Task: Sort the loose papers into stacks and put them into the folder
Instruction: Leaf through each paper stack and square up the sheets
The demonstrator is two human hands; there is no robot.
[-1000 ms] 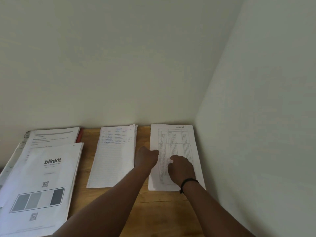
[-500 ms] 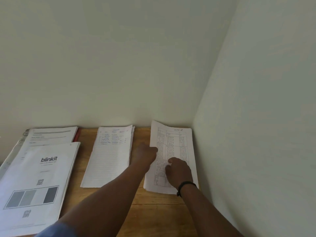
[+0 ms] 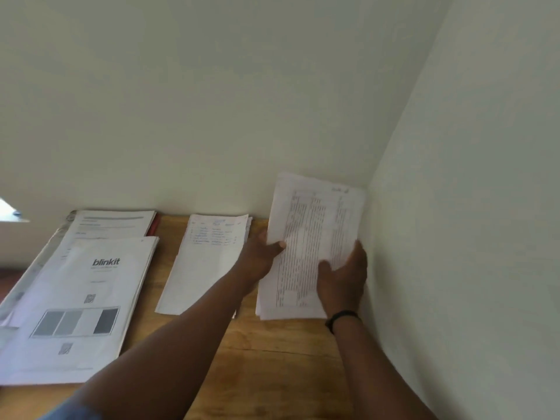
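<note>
Table-printed stack (image 3: 312,237): several sheets with printed columns, raised off the tabletop at its far end so the top edge leans toward the wall corner; the near edge looks low, at or just above the wood.
Left hand (image 3: 260,259): grip clamped on the stack's left edge, thumb on the printed face, fingers hidden behind.
Right hand (image 3: 342,277): grip clamped on the stack's lower right side, thumb across the front; a dark band sits on the wrist.
Lined stack (image 3: 206,262): flat on the tabletop just left of the held stack, handwriting at the top, untouched.
Blinkit stack (image 3: 78,304): flat at the left, overlapping the near part of the folder pile.
Folder (image 3: 155,223): only a red edge shows under printed pages at far left; whether it lies open cannot be told.
Tabletop (image 3: 272,359): wooden, set into a wall corner.
Step in hand: judged to be gathering and squaring one sorted stack before filing; three stacks appear formed, none visibly filed.
Next move calls for: tapping the edges even, then carrying the stack leftward over the lined stack to the folder while holding both sides.
Risk: loose sheets may fan or slip from the pinch.
</note>
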